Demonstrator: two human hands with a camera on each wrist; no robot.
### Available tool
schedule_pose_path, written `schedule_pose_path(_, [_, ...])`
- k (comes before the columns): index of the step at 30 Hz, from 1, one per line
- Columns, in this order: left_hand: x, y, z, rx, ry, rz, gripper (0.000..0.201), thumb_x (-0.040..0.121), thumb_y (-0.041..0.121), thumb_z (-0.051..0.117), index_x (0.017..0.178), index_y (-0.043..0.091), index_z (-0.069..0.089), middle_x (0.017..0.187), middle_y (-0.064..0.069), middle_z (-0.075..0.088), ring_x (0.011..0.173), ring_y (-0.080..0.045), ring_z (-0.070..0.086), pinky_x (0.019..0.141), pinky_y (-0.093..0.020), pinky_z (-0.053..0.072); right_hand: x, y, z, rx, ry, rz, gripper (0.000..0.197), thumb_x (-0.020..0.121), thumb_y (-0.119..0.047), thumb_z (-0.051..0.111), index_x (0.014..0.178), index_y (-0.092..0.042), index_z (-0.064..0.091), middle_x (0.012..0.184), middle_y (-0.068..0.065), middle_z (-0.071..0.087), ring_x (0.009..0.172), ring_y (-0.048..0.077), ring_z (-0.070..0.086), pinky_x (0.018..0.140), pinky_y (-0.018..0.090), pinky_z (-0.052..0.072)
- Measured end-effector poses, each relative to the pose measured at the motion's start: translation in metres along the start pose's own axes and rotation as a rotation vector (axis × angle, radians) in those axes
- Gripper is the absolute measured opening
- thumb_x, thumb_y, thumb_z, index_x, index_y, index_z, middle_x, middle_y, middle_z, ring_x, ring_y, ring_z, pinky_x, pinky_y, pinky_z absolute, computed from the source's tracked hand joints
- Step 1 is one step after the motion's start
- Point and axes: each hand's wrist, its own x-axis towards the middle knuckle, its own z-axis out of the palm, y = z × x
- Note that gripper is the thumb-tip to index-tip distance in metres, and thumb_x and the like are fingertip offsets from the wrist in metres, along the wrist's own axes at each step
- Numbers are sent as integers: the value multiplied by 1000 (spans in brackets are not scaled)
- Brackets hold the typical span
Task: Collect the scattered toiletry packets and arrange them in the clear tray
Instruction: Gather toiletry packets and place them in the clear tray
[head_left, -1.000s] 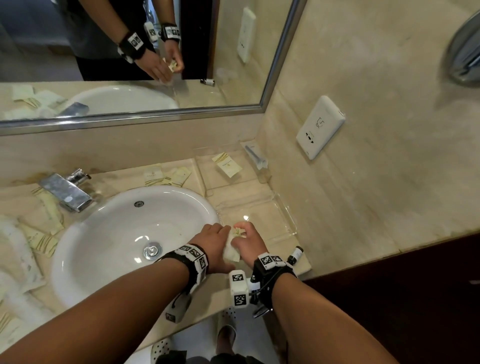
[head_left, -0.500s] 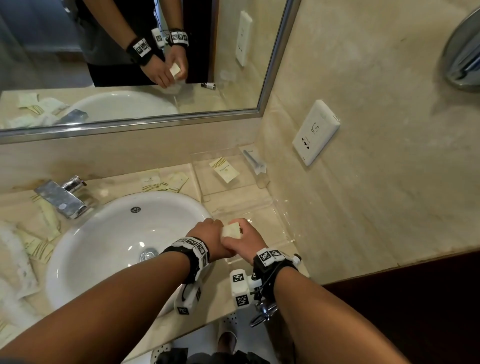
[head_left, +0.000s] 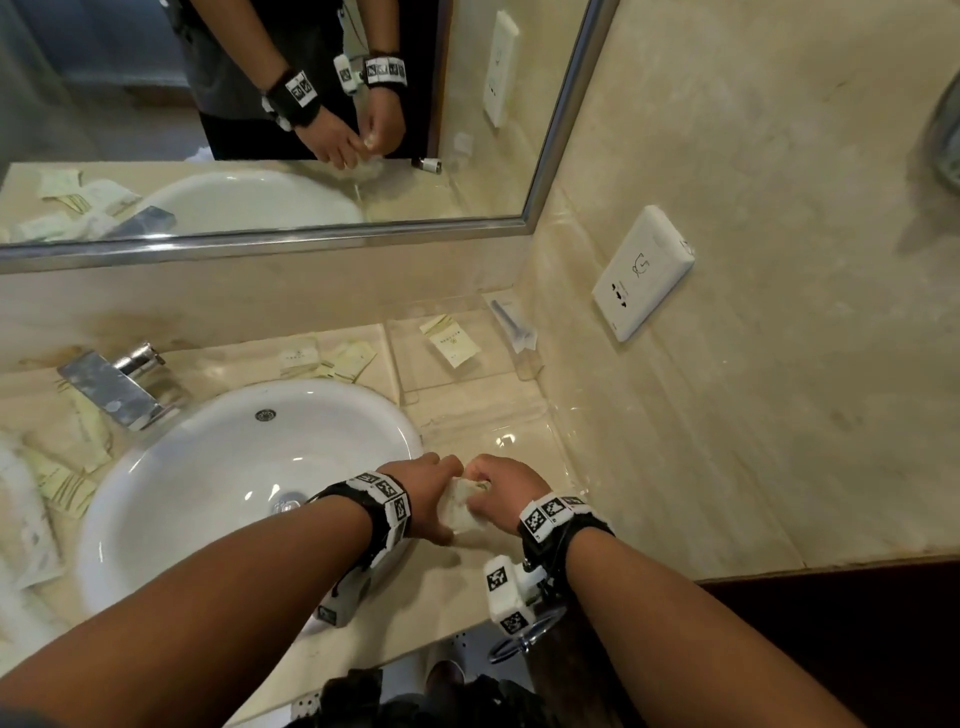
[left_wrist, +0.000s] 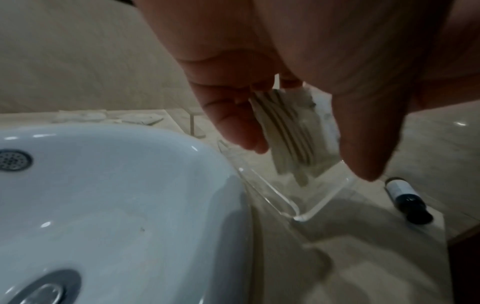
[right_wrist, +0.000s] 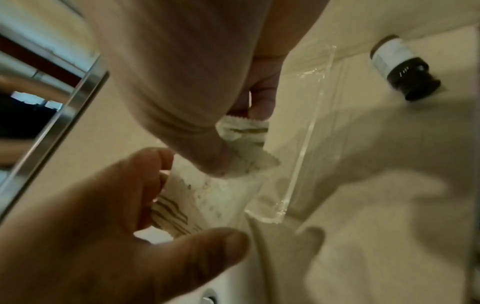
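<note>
Both hands meet over the near corner of the clear tray (head_left: 540, 441), just right of the sink. My left hand (head_left: 441, 480) grips pale striped toiletry packets (head_left: 462, 509), which hang from its fingers (left_wrist: 241, 131) as the striped packets (left_wrist: 288, 131) above the tray corner (left_wrist: 298, 216). My right hand (head_left: 480, 483) pinches a crumpled packet (right_wrist: 244, 131) between thumb and finger, right beside the left hand's packets (right_wrist: 197, 197). More packets lie behind the sink (head_left: 332, 358) and left of the tap (head_left: 67, 483).
The white sink (head_left: 218, 493) and chrome tap (head_left: 114, 384) fill the left. A second clear box (head_left: 415, 369) at the back holds one packet (head_left: 454, 345) and a wrapped toothbrush (head_left: 511, 327). A small dark-capped bottle (left_wrist: 407, 199) lies by the tray's near end. The wall is close on the right.
Half a second ago my right hand held a packet up on top of its fist. Now both hands are lower, with the packets between them over the tray's near corner.
</note>
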Motion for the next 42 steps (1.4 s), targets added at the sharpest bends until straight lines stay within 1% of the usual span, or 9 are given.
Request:
schedule_pose_path(3, [-2, 3, 9, 12, -85, 44, 57, 82, 50, 66, 131, 25, 49, 121, -2, 60, 108, -26, 61, 88, -37, 51, -15, 19, 10, -163, 19, -39, 16, 86, -25, 62, 92, -37, 53, 88, -10, 65, 78, 15, 60, 71, 33, 52])
schedule_pose_path(6, [-7, 3, 23, 79, -136, 109, 40, 86, 52, 59, 116, 25, 56, 107, -2, 66, 98, -26, 63, 81, -37, 53, -32, 37, 29, -146, 37, -41, 15, 84, -24, 63, 93, -33, 53, 86, -11, 62, 78, 15, 58, 71, 33, 49])
schedule_pose_path(10, [-16, 5, 48, 205, -154, 111, 48, 87, 58, 54, 122, 26, 51, 108, -4, 67, 96, -29, 64, 73, -33, 48, -46, 50, 60, -100, 54, -34, 21, 83, -26, 64, 100, -32, 54, 95, -11, 62, 85, 13, 57, 71, 27, 42])
schedule_pose_path(15, [-27, 6, 76, 248, -177, 51, 53, 90, 53, 54, 130, 19, 51, 119, -8, 65, 108, -31, 62, 87, -38, 53, -51, 61, 100, -196, 22, -37, 49, 85, -24, 63, 132, -33, 51, 122, -4, 58, 111, 19, 55, 91, 32, 47])
schedule_pose_path(17, [-30, 6, 84, 256, -198, 15, 49, 92, 50, 51, 130, 18, 52, 121, -9, 64, 110, -31, 61, 88, -38, 52, -55, 64, 109, -269, 48, 40, 50, 89, -27, 61, 136, -34, 48, 125, 0, 54, 114, 24, 52, 91, 37, 48])
schedule_pose_path(25, [-32, 25, 84, 299, -160, 31, 33, 99, 36, 40, 116, 13, 57, 113, -10, 66, 105, -31, 63, 81, -37, 49, -58, 61, 117, -239, 124, 27, 31, 96, -26, 54, 126, -24, 58, 118, 6, 52, 98, 30, 62, 82, 38, 51])
schedule_pose_path(32, [-31, 21, 84, 331, -145, 44, 33, 101, 31, 32, 114, 11, 55, 115, -14, 65, 105, -35, 62, 81, -38, 47, -54, 62, 119, -241, 120, 16, 22, 94, -29, 51, 114, -27, 62, 111, 4, 53, 91, 28, 62, 72, 33, 45])
schedule_pose_path(38, [-25, 14, 86, 327, -152, 47, 33, 101, 32, 34, 116, 12, 56, 116, -13, 65, 107, -34, 62, 84, -39, 48, -43, 65, 110, -373, 73, 10, 22, 98, -28, 47, 109, -21, 64, 105, 8, 57, 91, 31, 62, 69, 34, 45])
schedule_pose_path(42, [-20, 10, 87, 293, -170, 46, 35, 101, 36, 35, 119, 17, 59, 115, -10, 66, 107, -31, 62, 84, -36, 48, -40, 63, 107, -418, 58, 19, 23, 97, -29, 50, 112, -21, 64, 108, 8, 57, 97, 30, 61, 76, 36, 49])
